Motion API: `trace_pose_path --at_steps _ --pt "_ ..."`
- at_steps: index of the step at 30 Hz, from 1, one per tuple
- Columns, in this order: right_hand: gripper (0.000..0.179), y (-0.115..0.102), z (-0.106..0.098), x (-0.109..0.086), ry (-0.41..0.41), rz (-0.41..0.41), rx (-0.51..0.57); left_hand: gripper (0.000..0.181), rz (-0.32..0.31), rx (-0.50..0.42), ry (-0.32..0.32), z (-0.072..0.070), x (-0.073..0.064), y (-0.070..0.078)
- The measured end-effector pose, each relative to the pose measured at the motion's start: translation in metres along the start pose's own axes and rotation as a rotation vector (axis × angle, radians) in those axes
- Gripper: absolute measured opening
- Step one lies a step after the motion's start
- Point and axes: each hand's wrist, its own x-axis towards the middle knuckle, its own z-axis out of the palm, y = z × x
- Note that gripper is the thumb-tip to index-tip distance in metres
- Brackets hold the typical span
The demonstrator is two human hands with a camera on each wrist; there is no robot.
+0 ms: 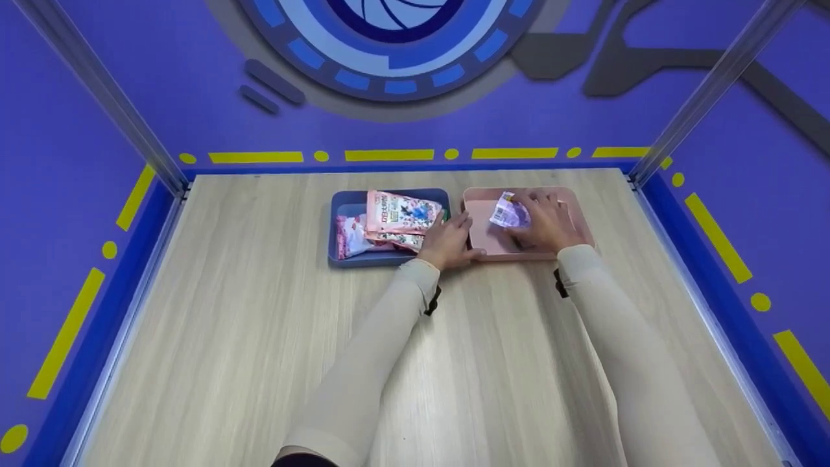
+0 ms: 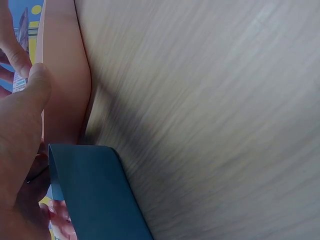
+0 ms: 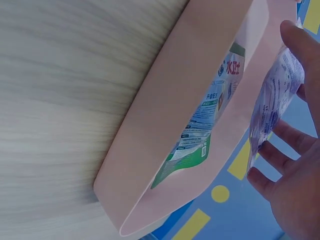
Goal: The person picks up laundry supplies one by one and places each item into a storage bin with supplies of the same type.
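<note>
My right hand (image 1: 548, 224) holds a purple packet (image 1: 510, 213) by thumb and fingers above the pink tray (image 1: 478, 220). In the right wrist view, the purple packet (image 3: 277, 87) is tilted beside the tray's rim. A blue, white and green pouch (image 3: 202, 122) lies inside that tray. My left hand (image 1: 447, 243) rests across the adjoining edges of the blue tray (image 1: 347, 263) and the pink one, fingers spread. Its thumb (image 2: 37, 85) touches the pink tray's rim in the left wrist view.
In the blue tray, a pink floral packet (image 1: 402, 211) lies over other packets, with a pink and white packet (image 1: 350, 235) at its left. Both trays stand towards the back of the wood-grain table (image 1: 259, 324). Blue-purple panels (image 1: 162, 84) enclose the back and sides.
</note>
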Motion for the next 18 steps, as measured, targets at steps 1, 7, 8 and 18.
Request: trace_pose_path --at_steps 1,7,8,18 --pt "0.08 0.0 0.001 0.001 0.0 -0.002 -0.005 0.088 0.001 0.003 0.003 0.0 0.0 0.0" --pt "0.078 0.002 0.006 0.006 -0.014 -0.003 -0.001 0.088 0.004 0.006 0.007 0.0 0.0 0.0" --pt "0.078 0.002 0.006 0.007 -0.018 -0.002 0.0 0.088 0.003 0.005 0.007 -0.001 0.0 0.001" --pt "0.076 0.0 0.01 0.014 -0.058 -0.003 -0.037 0.088 0.001 -0.01 -0.003 -0.001 0.0 0.0"
